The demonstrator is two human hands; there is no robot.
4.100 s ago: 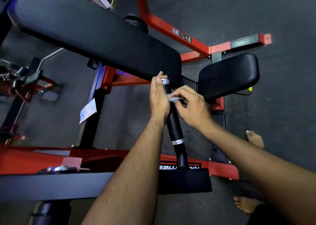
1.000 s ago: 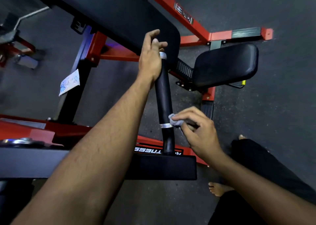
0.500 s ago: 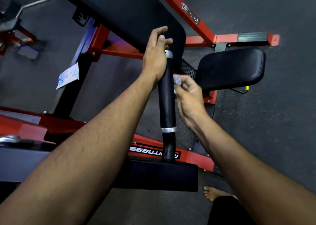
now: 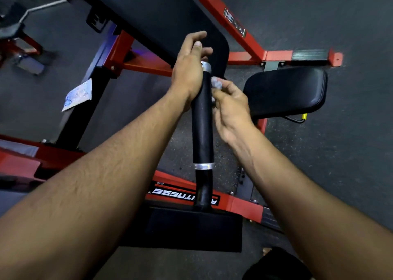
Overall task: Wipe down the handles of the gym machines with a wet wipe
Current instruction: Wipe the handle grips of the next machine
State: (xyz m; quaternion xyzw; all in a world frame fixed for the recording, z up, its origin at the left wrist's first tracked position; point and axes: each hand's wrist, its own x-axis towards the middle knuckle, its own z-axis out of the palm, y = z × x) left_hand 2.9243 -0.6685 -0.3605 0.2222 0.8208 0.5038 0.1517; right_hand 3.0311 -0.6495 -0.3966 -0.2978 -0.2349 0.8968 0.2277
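Note:
A black handle (image 4: 202,126) with silver rings at both ends stands upright from a black bar of the red gym machine. My left hand (image 4: 189,67) rests against the handle's top end from the left, its fingers straight and relaxed. My right hand (image 4: 230,105) pinches a small crumpled wet wipe (image 4: 217,84) and presses it to the right side of the handle, just below the top ring.
A long black back pad (image 4: 153,14) and a black seat pad (image 4: 285,90) lie beyond the handle on the red frame (image 4: 244,56). A paper tag (image 4: 77,94) hangs on a black post at left. Dark rubber floor (image 4: 340,162) surrounds the machine.
My right hand has carried the wipe from the lower silver ring up the handle to just below the top ring. My left hand has stayed at the handle's top.

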